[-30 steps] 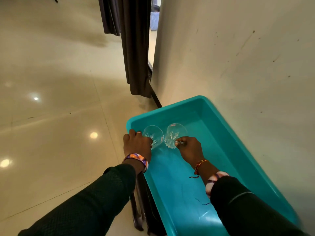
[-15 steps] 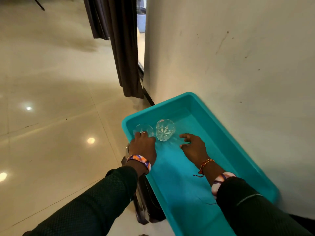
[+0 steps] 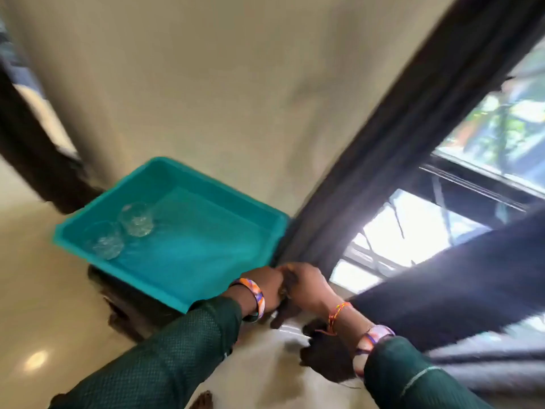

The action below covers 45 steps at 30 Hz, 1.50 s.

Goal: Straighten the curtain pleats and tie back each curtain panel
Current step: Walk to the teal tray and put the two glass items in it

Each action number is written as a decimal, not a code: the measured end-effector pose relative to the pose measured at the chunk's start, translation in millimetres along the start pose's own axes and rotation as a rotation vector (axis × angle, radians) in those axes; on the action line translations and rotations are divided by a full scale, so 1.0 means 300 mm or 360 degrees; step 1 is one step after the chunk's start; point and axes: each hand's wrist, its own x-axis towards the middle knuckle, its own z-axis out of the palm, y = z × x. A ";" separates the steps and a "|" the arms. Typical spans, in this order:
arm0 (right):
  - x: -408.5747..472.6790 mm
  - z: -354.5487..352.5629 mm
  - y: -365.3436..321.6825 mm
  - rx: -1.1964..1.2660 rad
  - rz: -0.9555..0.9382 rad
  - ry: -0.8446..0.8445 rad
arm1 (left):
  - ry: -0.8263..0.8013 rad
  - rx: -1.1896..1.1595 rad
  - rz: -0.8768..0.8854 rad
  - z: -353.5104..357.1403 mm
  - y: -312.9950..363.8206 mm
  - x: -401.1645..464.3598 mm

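A dark curtain panel (image 3: 392, 160) hangs slanting from the upper right down to the floor beside the window. Both hands meet at its lower end. My left hand (image 3: 268, 287) and my right hand (image 3: 306, 286) grip the gathered fabric close together, just right of the teal tub. A second dark curtain panel (image 3: 460, 284) stretches across the lower right, over my right forearm. The frame is blurred by motion, so the fingers are hard to make out.
A teal plastic tub (image 3: 165, 287) sits on a dark stand at the left, with two clear glasses (image 3: 135, 219) inside. A beige wall (image 3: 221, 84) rises behind it. The window (image 3: 442, 219) is at the right. Another dark curtain (image 3: 35, 160) hangs at far left.
Both hands left the glasses in the tub and moved right to the curtain's lower end, which they now grip. My view swung right toward the window.
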 end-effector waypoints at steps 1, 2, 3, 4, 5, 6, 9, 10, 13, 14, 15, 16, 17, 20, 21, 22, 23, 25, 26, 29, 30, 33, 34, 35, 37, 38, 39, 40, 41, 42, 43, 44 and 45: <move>-0.103 -0.042 0.064 -0.0014 0.0042 0.0081 | -0.0024 0.0031 0.0066 0.022 0.109 -0.008; -0.198 -0.075 0.122 0.0025 0.0091 0.0147 | -0.0046 0.0063 0.0138 0.044 0.207 -0.017; -0.308 -0.109 0.189 0.0081 0.0138 0.0230 | -0.0067 0.0112 0.0224 0.070 0.325 -0.033; -0.411 -0.138 0.252 0.0126 0.0170 0.0301 | -0.0078 0.0162 0.0298 0.097 0.433 -0.045; -0.501 -0.164 0.304 0.0142 0.0202 0.0335 | -0.0076 0.0211 0.0364 0.121 0.526 -0.059; -0.620 -0.189 0.370 0.0148 0.0253 0.0388 | -0.0094 0.0272 0.0456 0.156 0.646 -0.079; -0.943 -0.244 0.544 0.0272 0.0454 0.0608 | -0.0157 0.0367 0.0768 0.257 0.956 -0.136; -1.027 -0.252 0.598 0.0319 0.0507 0.0686 | -0.0167 0.0367 0.0837 0.285 1.032 -0.156; -1.311 -0.271 0.769 0.0406 0.0705 0.0908 | -0.0187 0.0383 0.0998 0.379 1.295 -0.216; -1.387 -0.272 0.816 0.0465 0.0771 0.0986 | -0.0173 0.0413 0.1044 0.408 1.365 -0.228; -1.443 -0.271 0.860 0.0546 0.0837 0.1060 | -0.0159 0.0437 0.1088 0.430 1.423 -0.237; -1.512 -0.273 0.905 0.0640 0.0897 0.1148 | -0.0165 0.0463 0.1141 0.456 1.496 -0.248; -1.567 -0.273 0.941 0.0735 0.0946 0.1212 | -0.0170 0.0477 0.1181 0.476 1.555 -0.253; -1.698 -0.292 1.036 0.0938 0.1033 0.1312 | -0.0206 0.0443 0.1287 0.532 1.711 -0.234; -1.731 -0.303 1.071 0.0970 0.1051 0.1340 | -0.0218 0.0423 0.1298 0.551 1.761 -0.221; -1.752 -0.313 1.103 0.1004 0.1058 0.1362 | -0.0218 0.0401 0.1297 0.570 1.799 -0.205; -1.767 -0.325 1.140 0.1041 0.1059 0.1377 | -0.0215 0.0384 0.1285 0.589 1.839 -0.187; -1.776 -0.355 1.204 0.1108 0.1051 0.1388 | -0.0202 0.0353 0.1244 0.617 1.895 -0.139; -1.774 -0.375 1.248 0.1141 0.1044 0.1381 | -0.0209 0.0329 0.1215 0.632 1.926 -0.101; -1.739 -0.431 1.392 0.1201 0.1016 0.1305 | -0.0271 0.0194 0.1092 0.660 2.000 0.035; -1.724 -0.445 1.435 0.1204 0.1020 0.1269 | -0.0318 0.0116 0.1023 0.668 2.014 0.075; -1.641 -0.500 1.626 0.1244 0.1005 0.1120 | -0.0453 -0.0251 0.0738 0.704 2.074 0.247; -1.612 -0.512 1.680 0.1231 0.1015 0.1069 | -0.0454 -0.0388 0.0630 0.716 2.084 0.299; -1.584 -0.520 1.722 0.1224 0.1026 0.1034 | -0.0446 -0.0500 0.0529 0.726 2.090 0.344; -1.504 -0.538 1.809 0.1276 0.1019 0.0954 | -0.0435 -0.0668 0.0324 0.745 2.102 0.447; -1.453 -0.545 1.847 0.1298 0.1016 0.0892 | -0.0435 -0.0760 0.0229 0.750 2.107 0.497; -1.403 -0.549 1.876 0.1343 0.1016 0.0833 | -0.0442 -0.0877 0.0133 0.753 2.111 0.541; -1.354 -0.554 1.896 0.1443 0.1013 0.0775 | -0.0454 -0.1011 0.0045 0.756 2.117 0.579; -1.290 -0.554 1.931 0.1620 0.1000 0.0717 | -0.0477 -0.1155 -0.0044 0.767 2.120 0.627; -1.226 -0.551 1.963 0.1753 0.0998 0.0662 | -0.0501 -0.1280 -0.0119 0.777 2.122 0.666; -1.150 -0.544 2.012 0.1853 0.1005 0.0636 | -0.0512 -0.1410 -0.0184 0.793 2.118 0.715; -1.080 -0.538 2.063 0.1892 0.1022 0.0619 | -0.0512 -0.1531 -0.0240 0.808 2.114 0.755; -1.016 -0.533 2.119 0.1962 0.1030 0.0631 | -0.0502 -0.1629 -0.0293 0.822 2.113 0.786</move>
